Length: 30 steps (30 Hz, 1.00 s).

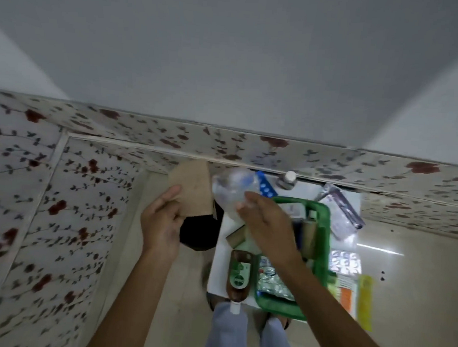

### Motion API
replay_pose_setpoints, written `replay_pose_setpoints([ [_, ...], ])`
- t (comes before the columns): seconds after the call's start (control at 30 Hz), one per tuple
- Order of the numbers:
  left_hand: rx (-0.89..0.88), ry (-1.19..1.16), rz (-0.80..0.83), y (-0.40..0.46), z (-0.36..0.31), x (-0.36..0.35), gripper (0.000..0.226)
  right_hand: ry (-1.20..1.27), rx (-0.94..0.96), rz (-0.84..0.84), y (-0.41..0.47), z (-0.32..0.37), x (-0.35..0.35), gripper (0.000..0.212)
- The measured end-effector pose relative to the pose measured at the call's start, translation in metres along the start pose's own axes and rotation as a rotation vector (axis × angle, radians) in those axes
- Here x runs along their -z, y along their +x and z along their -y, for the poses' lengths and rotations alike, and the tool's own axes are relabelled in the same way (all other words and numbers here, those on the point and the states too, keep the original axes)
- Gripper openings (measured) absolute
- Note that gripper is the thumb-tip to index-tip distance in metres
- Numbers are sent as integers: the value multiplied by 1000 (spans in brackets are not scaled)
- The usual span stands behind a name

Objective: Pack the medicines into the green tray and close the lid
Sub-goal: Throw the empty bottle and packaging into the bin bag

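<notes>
My left hand (161, 223) grips a brown paper envelope (192, 190), held up to the left of the small white table (218, 279). My right hand (266, 225) holds a clear plastic bag (231, 189) above the table, just left of the green tray (323, 231). The tray holds silver blister strips (272, 281) and small boxes. A brown syrup bottle (240, 274) with a green label lies on the table left of the tray. Blue blister strips (267, 187) lie behind the bag.
A white-capped bottle (288, 180) stands at the table's back edge. A purple pack (340, 208), a foil strip (345, 263) and orange and yellow boxes (351, 296) lie right of the tray. A dark object (198, 232) sits on the floor. Floral-tiled walls surround the spot.
</notes>
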<state>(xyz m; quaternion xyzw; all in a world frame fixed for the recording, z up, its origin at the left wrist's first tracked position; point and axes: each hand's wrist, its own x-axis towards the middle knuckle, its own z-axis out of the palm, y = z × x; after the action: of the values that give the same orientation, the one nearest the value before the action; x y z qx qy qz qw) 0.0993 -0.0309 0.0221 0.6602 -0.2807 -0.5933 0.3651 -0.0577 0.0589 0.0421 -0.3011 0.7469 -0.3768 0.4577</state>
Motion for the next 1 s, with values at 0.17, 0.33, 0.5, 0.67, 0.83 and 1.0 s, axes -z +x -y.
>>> replay_pose_setpoints([
  [0.17,191,-153,47,33,22,52,26,-79,-92,137,35,10,-124,29],
  [0.33,293,-51,-30,90,65,106,22,-324,-113,74,88,-41,-213,28],
  [0.5,448,-4,-123,156,119,151,19,-641,-244,252,146,-121,-274,40],
  [0.67,487,19,-62,199,157,163,13,-788,-253,397,195,-177,-305,47],
  [0.83,514,50,-26,217,168,159,12,-784,-294,492,200,-190,-320,49],
  [1.0,478,69,53,196,147,142,16,-596,-212,410,153,-159,-293,38],
])
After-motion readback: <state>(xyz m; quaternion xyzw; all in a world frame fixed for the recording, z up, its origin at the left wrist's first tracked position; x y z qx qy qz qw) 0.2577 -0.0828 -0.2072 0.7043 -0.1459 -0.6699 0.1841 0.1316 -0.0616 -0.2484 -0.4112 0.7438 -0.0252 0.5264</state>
